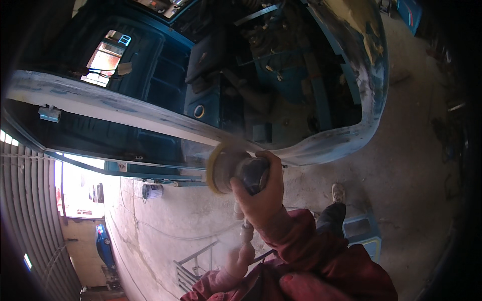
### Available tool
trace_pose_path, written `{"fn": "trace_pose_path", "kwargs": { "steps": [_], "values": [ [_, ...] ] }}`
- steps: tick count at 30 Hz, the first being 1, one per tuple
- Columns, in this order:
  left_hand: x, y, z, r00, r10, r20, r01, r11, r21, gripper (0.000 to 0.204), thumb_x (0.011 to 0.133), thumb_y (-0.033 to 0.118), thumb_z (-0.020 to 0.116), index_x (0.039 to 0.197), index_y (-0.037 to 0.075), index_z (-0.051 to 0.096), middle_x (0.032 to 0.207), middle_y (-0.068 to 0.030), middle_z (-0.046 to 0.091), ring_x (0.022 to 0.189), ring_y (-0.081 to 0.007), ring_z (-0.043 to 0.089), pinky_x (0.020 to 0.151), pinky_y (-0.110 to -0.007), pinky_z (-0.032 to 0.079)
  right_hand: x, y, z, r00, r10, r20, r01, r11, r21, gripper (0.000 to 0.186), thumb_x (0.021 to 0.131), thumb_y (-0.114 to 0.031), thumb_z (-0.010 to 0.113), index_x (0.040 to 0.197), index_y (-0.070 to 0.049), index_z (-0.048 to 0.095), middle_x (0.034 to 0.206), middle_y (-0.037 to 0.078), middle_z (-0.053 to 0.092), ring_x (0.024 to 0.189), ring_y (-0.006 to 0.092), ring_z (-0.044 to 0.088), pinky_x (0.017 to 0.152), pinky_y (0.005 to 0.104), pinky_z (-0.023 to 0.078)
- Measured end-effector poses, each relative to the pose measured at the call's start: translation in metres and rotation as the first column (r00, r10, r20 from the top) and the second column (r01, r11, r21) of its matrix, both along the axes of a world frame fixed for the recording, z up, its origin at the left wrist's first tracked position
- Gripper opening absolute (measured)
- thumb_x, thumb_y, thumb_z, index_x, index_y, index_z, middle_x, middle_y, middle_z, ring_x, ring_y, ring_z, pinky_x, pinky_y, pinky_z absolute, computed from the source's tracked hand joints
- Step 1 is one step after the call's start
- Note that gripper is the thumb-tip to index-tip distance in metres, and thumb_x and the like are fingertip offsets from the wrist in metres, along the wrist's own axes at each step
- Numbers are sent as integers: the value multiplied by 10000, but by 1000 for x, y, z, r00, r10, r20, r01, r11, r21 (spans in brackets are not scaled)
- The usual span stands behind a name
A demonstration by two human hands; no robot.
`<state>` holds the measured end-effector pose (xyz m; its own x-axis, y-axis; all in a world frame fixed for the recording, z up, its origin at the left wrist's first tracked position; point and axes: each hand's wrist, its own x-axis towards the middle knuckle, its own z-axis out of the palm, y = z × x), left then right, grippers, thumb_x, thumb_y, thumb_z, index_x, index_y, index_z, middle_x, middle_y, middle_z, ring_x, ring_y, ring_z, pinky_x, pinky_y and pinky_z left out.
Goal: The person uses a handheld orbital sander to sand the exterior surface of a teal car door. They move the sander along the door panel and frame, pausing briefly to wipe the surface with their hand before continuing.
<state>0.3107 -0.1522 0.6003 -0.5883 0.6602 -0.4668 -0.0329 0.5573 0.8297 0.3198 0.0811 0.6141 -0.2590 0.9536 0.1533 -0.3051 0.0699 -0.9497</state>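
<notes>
A round disc sander (252,174) with a dark body and a yellow-edged pad meets the sanded, whitish pillar (165,120) of a blue vehicle cab. My right hand (266,188) wraps round the sander's body, thumb across the near side. Below it, my left hand (240,261) closes round the handle and air-line fitting (246,233) that hang from the sander. Blurred dust surrounds the pad and hides the exact contact. Both sleeves are dark red.
Behind the pillar lies the stripped cab interior (256,95) with loose wires. A hose (186,237) crosses the concrete floor. A bucket (152,191) stands to the left, a metal frame (193,263) below, and a blue panel-like object (364,228) to the right by my shoe (338,193).
</notes>
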Motion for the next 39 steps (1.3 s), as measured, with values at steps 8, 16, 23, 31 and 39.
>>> {"fn": "trace_pose_path", "kwargs": {
  "steps": [8, 16, 23, 31, 39],
  "values": [
    [-6, 0, 13, 995, -29, -100, 39, 994, 102, 537, 1063, 497, 417, 799, 49, 550, 686, -13, 518, 573, -117, 439, 515, -296, 325, -7, -2, 23, 995, 10, -95, 4, 988, 155, 720, 723, -138, 817, 1330, -25, 447, 1190, 213, 533, 1071, 388, 617, 911, 424, 529],
    [1, -3, 0, 999, -21, -39, 20, 1000, -15, 529, 1059, 504, 426, 794, 59, 536, 670, -6, 498, 568, -114, 432, 514, -299, 334, -2, 3, 3, 999, 5, -43, -5, 1000, -1, 741, 700, -133, 837, 1324, -24, 451, 1179, 193, 547, 1060, 351, 615, 938, 411, 512],
    [-7, 5, 14, 994, 12, -110, 2, 992, 128, 521, 1073, 416, 410, 763, 46, 607, 678, 0, 567, 634, -118, 511, 577, -302, 400, -11, 0, 19, 999, -31, -43, 40, 976, 214, 784, 673, -163, 869, 1324, -24, 455, 1202, 203, 546, 1053, 348, 637, 915, 429, 537],
    [1, 5, 9, 997, -28, -72, 29, 999, 13, 546, 1057, 506, 430, 773, 52, 541, 653, -3, 498, 562, -115, 432, 505, -301, 322, -6, 2, 5, 998, -34, -57, 39, 996, 85, 739, 705, -148, 837, 1324, -23, 454, 1171, 210, 541, 1049, 373, 626, 893, 428, 532],
    [-6, 4, 7, 998, -40, -41, 40, 999, 8, 544, 1068, 482, 410, 774, 48, 553, 656, -14, 529, 556, -116, 438, 510, -295, 331, -3, 1, 5, 1000, 5, -25, -5, 1000, 4, 687, 724, -127, 804, 1303, -18, 451, 1138, 175, 553, 1044, 310, 602, 939, 400, 497]
  ]
}}
